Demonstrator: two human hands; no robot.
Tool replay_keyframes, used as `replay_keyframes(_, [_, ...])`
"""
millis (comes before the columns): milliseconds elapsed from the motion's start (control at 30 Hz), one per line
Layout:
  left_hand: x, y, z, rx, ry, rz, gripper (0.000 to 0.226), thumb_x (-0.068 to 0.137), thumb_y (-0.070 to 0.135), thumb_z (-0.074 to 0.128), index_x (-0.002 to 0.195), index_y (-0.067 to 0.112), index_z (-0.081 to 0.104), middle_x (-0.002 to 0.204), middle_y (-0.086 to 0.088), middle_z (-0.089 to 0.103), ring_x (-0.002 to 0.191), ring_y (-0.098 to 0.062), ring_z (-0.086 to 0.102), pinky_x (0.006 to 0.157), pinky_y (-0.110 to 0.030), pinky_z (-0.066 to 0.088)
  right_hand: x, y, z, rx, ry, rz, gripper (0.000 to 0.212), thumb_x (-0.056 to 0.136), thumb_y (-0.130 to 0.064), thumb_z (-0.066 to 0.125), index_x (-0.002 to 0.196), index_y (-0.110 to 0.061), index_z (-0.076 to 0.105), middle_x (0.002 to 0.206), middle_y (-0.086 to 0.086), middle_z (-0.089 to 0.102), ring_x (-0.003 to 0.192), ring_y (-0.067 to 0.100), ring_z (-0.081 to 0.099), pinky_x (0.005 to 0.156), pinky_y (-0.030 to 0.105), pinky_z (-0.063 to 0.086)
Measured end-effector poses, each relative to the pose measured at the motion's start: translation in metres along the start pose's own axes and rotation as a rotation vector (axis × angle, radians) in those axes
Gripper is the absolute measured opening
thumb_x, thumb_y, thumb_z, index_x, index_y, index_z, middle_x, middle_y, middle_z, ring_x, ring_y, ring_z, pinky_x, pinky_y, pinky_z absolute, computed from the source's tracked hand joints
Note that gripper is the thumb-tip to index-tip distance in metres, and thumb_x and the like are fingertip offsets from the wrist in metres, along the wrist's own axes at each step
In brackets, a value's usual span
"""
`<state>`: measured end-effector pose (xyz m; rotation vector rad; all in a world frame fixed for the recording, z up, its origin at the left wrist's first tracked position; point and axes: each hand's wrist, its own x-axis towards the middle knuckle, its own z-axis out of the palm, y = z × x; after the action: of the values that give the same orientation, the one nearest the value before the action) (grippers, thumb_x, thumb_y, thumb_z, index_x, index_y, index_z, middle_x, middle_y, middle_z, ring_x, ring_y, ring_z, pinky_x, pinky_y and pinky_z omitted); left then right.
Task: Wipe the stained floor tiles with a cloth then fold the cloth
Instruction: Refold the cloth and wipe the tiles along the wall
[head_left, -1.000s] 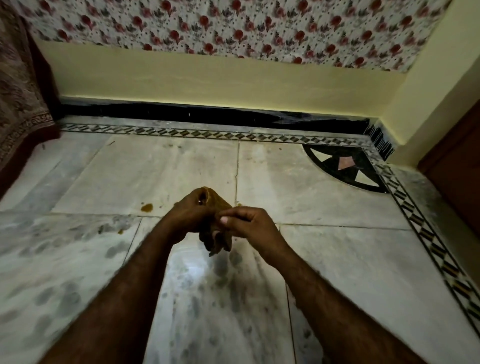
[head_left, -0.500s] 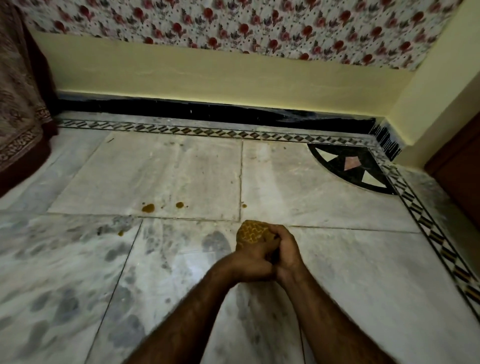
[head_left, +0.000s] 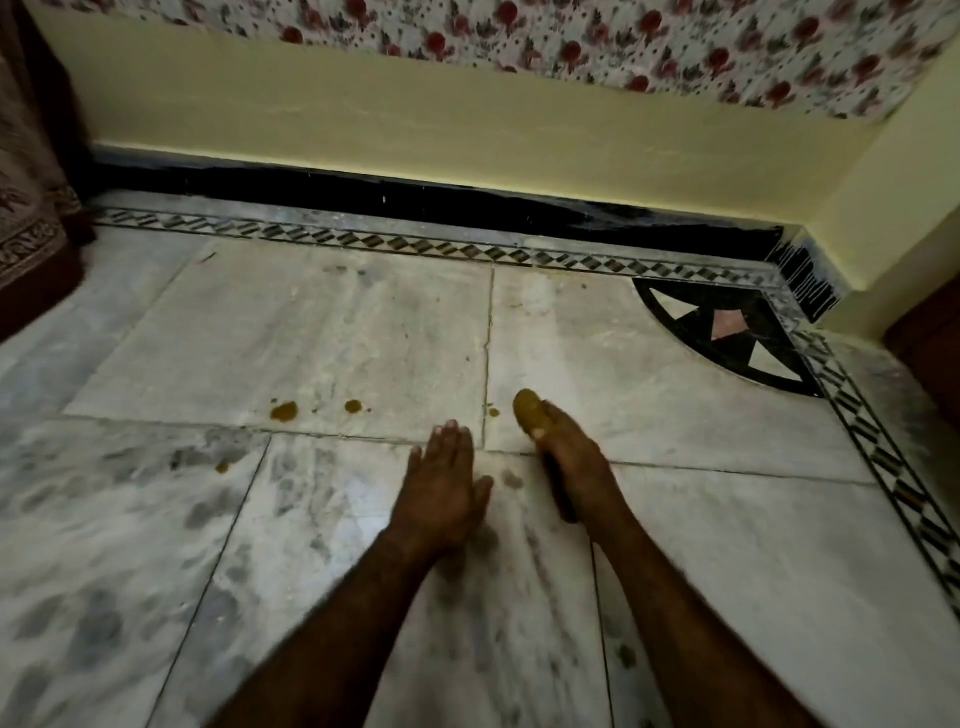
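While the left hand (head_left: 441, 493) lay open, the right hand (head_left: 569, 467) gripped the cloth (head_left: 527, 410) low over the tiles (head_left: 337, 338).

Seen from the head camera, the left fingers were straight and together, palm down and holding nothing; whether it touched the floor I could not tell. The right fingers curled round the bunched yellow-brown cloth, whose end poked out ahead of them, just beside a small stain (head_left: 493, 413) at a tile joint. Larger brown stains (head_left: 284, 411) sat further left, well short of the black skirting (head_left: 467, 208).
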<state>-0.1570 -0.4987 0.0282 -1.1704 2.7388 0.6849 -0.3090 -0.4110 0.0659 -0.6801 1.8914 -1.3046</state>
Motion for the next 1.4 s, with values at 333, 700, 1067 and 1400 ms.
replay_keyframes(333, [0.035, -0.080, 0.073, 0.145, 0.114, 0.018, 0.086, 0.095, 0.069, -0.004, 0.159, 0.013, 0.002, 0.167, -0.006, -0.003, 0.156, -0.023, 0.001, 0.122, -0.037, -0.010, 0.021, 0.086, 0.061, -1.131, 0.046, -0.120, 0.085, 0.093, -0.067, 0.004, 0.160, -0.021, 0.030, 0.166, 0.014, 0.029, 0.154, 0.037, 0.025, 0.123, 0.055, 0.010])
replay_keyframes(700, [0.034, -0.085, 0.083, 0.156, 0.219, 0.033, 0.079, 0.101, 0.065, 0.015, 0.160, 0.013, 0.015, 0.169, -0.004, 0.010, 0.156, -0.017, 0.006, 0.125, -0.041, 0.008, 0.065, 0.106, 0.066, -1.183, 0.334, -0.104, 0.071, 0.098, -0.056, 0.034, 0.159, -0.020, 0.034, 0.162, 0.018, 0.036, 0.148, 0.042, 0.035, 0.117, 0.064, 0.024])
replay_keyframes(1067, [0.034, -0.090, 0.089, 0.097, 0.354, 0.023, 0.067, 0.100, 0.041, 0.036, 0.155, 0.003, 0.032, 0.164, -0.013, 0.027, 0.153, -0.025, 0.025, 0.122, -0.046, 0.022, 0.135, 0.080, 0.102, -1.235, 0.116, -0.340, 0.066, 0.100, -0.051, 0.027, 0.159, -0.022, 0.034, 0.163, 0.018, 0.035, 0.150, 0.042, 0.030, 0.121, 0.059, 0.006])
replay_keyframes(1400, [0.026, -0.121, 0.079, 0.144, 0.323, 0.047, 0.068, 0.104, 0.054, 0.025, 0.155, 0.011, 0.036, 0.163, -0.007, 0.033, 0.150, -0.021, 0.031, 0.120, -0.043, 0.023, 0.053, 0.105, 0.041, -1.344, -0.074, -0.412, 0.063, 0.103, -0.061, 0.019, 0.159, -0.034, 0.031, 0.164, 0.004, 0.036, 0.148, 0.033, 0.037, 0.114, 0.060, 0.030])
